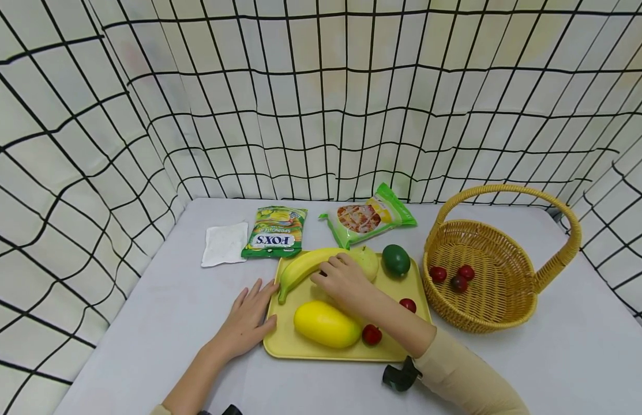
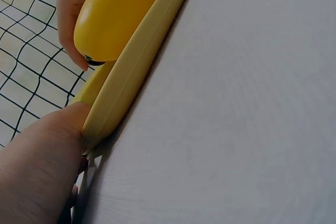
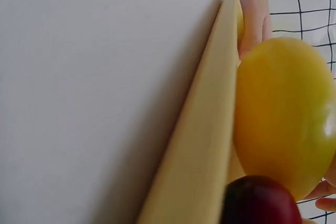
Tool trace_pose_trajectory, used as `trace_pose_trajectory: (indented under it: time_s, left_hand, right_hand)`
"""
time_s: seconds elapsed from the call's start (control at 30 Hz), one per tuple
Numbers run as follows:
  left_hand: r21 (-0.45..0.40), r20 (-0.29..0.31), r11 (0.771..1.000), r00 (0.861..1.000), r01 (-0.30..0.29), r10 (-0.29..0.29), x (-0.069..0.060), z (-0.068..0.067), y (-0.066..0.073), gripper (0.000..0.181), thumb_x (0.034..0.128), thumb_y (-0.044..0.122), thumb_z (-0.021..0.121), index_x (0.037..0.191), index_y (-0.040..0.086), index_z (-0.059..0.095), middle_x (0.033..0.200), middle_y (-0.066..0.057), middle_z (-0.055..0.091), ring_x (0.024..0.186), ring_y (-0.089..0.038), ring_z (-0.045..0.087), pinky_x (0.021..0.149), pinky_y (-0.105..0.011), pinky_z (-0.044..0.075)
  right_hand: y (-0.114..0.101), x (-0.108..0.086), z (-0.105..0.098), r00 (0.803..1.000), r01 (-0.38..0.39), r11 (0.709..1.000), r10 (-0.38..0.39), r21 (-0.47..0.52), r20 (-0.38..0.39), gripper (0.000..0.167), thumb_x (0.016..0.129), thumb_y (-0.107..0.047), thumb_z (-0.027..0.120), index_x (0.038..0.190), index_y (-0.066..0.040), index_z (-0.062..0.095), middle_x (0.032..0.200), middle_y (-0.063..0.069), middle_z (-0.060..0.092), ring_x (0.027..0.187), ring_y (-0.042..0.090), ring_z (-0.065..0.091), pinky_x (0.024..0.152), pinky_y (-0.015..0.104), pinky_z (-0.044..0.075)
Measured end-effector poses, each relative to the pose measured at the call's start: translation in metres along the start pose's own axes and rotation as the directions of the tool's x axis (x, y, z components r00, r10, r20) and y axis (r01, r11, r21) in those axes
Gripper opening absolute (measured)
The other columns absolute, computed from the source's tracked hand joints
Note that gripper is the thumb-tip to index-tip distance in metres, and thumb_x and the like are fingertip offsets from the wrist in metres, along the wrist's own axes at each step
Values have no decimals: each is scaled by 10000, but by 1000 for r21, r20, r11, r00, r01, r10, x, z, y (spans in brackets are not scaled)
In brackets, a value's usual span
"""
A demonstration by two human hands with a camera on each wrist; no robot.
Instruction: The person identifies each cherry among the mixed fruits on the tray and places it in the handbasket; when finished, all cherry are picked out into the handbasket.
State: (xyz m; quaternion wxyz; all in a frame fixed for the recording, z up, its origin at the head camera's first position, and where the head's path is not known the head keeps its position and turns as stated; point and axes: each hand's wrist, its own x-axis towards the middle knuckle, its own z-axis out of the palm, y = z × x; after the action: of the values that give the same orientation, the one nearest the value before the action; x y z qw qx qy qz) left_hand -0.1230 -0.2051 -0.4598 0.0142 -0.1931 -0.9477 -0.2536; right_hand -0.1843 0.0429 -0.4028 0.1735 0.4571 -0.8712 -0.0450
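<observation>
"Tray (image 1: 284, 340), pale yellow, the broadest thing out. It lies on the near middle of the white table (image 1: 160, 328), loaded with fruit. Right of it, standing apart?"

"Handled basket (image 1: 494, 265). What are the hands doing?"

"Left hand (image 1: 248, 320): fingers spread, laid at the tray's left edge. Bracing it, I'd judge. Right hand (image 1: 349, 282): fingers bent, down between banana and pear. I can't tell whether they hold anything."

"And the packets?"

"Beyond the tray, on the far side: one green-ended (image 1: 370, 219), one Fox's (image 1: 276, 230) to its left, then a white sachet (image 1: 225, 244) farther left."

"Now the fruit, big to small."

"Yellow mango-like fruit (image 1: 327, 324), near middle of the tray. Banana (image 1: 300, 270), far left, and pear (image 1: 368, 262) right of it. Dark green fruit (image 1: 395, 260), far right. Two small red fruits (image 1: 371, 335) towards the near right; three more (image 1: 466, 272) sit in the basket."

"So which step is it?"

"Reaching in for a piece at the far side, by my reading. Next calls for a sure finger grip and a lift clear of both neighbours, the left hand steadying the tray. A nudge could roll the pear."
</observation>
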Motion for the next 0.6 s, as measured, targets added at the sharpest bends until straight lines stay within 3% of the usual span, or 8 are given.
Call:
trace_pose_trajectory:
  time_s: [0.3,0.6]
  left_hand:
    - [1,6,1000,1000,3,-3,1,0,-2,597,895,285,514,1416,73,314,1471,-93,290,1372,-315,131,1084,-503,22]
    - [-4,14,1000,1000,5,-5,1,0,-1,598,897,290,512,1415,66,314,1470,-101,291,1372,-319,128,1083,-505,19]
  right_hand:
    - [0,-4,-14,999,-5,1000,4,-21,-44,212,877,-162,618,1088,-178,637,997,25,600,933,212,529,902,353,392]
    - [0,-20,-28,994,16,999,-19,-29,-106,235,870,-97,620,1098,-155,624,996,39,595,923,219,525,901,352,398]
